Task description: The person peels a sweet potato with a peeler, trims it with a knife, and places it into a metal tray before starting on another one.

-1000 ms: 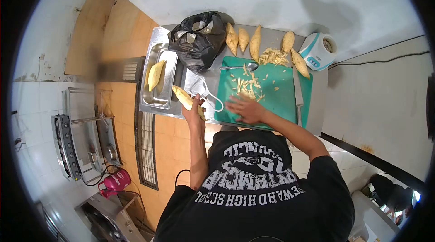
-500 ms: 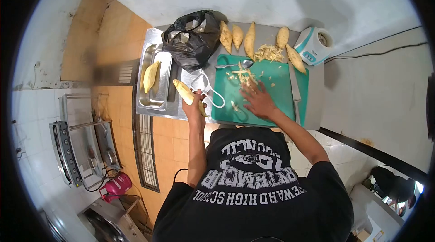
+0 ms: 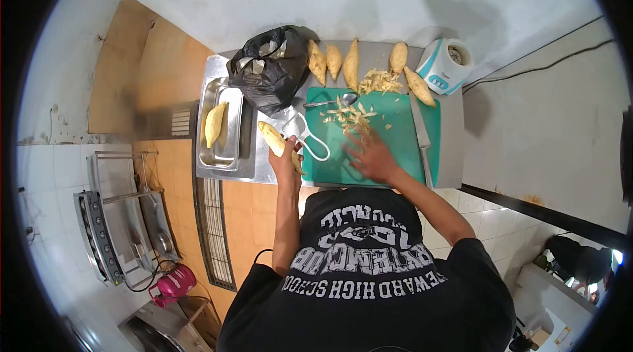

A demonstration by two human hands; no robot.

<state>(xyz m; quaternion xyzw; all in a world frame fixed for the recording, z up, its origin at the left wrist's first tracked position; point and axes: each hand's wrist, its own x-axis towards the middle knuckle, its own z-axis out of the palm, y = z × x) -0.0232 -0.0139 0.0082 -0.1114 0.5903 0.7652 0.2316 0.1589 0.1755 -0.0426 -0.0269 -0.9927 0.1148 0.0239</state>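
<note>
My left hand [image 3: 283, 162] is closed around a partly peeled sweet potato [image 3: 271, 136], held at the left edge of the green cutting board [image 3: 399, 171]. Over the board, my right hand [image 3: 374, 158] has its fingers spread, slightly blurred, just below a loose heap of peelings [image 3: 349, 115]. A peeler [image 3: 316, 146] with a white looped handle lies between the hands. Above the heap rests a metal spoon [image 3: 348, 98]. A knife [image 3: 421, 131] lies lengthwise along the board's right side.
A steel pan [image 3: 206, 154] with a peeled sweet potato [image 3: 215, 124] stands at left. Behind are a black plastic bag [image 3: 270, 75], several unpeeled sweet potatoes [image 3: 351, 65], another peelings pile [image 3: 381, 82] and a white-and-teal appliance [image 3: 445, 65]. A wall rises behind the counter.
Scraps on the lower board near my right hand are gone from there, and the heap above looks larger. My right hand has shifted slightly right. My left hand still holds the sweet potato.
</note>
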